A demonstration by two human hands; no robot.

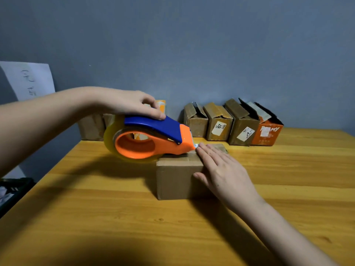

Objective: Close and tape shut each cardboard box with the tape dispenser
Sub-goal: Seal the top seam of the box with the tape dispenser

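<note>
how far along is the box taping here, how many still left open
In hand: the left hand grips the tape dispenser on the closed front box while the right hand presses its top flat. Left: four open-flapped boxes by the wall. The boxes behind the dispenser may be done; I can't tell.

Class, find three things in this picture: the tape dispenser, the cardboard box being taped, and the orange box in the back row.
tape dispenser (153,125), head view, on its blue handle.
cardboard box (174,179), head view, on its front face.
orange box (266,136), head view, on its printed front.
</note>
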